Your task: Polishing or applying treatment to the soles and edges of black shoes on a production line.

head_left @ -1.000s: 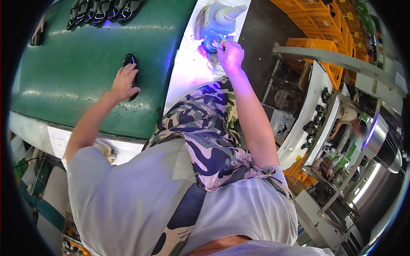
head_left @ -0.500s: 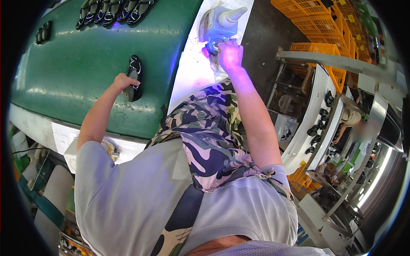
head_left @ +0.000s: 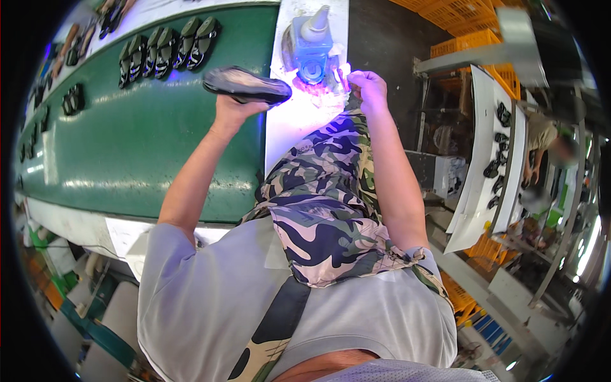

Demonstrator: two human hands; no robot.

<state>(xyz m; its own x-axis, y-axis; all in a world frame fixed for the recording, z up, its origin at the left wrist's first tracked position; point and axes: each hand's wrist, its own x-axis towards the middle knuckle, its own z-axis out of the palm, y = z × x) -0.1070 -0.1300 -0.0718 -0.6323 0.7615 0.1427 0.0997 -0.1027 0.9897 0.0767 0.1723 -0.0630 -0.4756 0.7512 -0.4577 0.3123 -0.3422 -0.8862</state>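
Observation:
My left hand is closed under a dark shoe, held up sideways with its pale inside showing, by the belt's right edge. My right hand has its fingers pinched together beside a blue device with a grey cone on top. A small bright piece shows at the right fingertips; glare hides what it is, and whether the fingers hold it. Violet light falls over the device, the white surface under it and my right hand.
A green belt lies at left, with a row of black shoes at its far side and a smaller pair further left. Orange crates are stacked at far right. A co-worker is by a white rack of shoes.
My left hand has lifted the shoe off the green belt and brought it right, toward the blue device. My right hand has drawn back from the device's front to its right side.

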